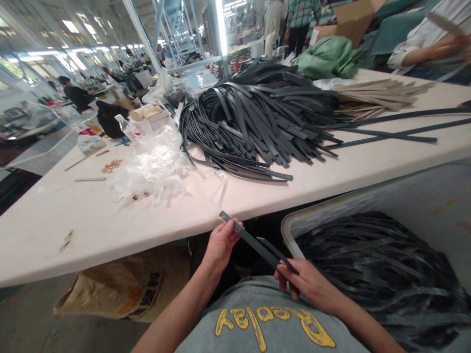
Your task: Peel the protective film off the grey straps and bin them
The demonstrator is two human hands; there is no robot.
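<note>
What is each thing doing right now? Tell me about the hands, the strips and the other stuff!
left hand: pinching the upper end of a dark strip
right hand: gripping the strip's lower end
dark strip: held slanted above the lap
strip pile: heaped loose on the table
bin: full of dark strips
clear plastic scraps: crumpled on the table

We count two hands, left hand [220, 243] and right hand [307, 283], sharing one dark strip [253, 242]. On the surface [55, 220] we see one heap of dark strips [257, 117], too many to count, one green bag [329, 56], and one bundle of tan strips [379, 95].
</note>
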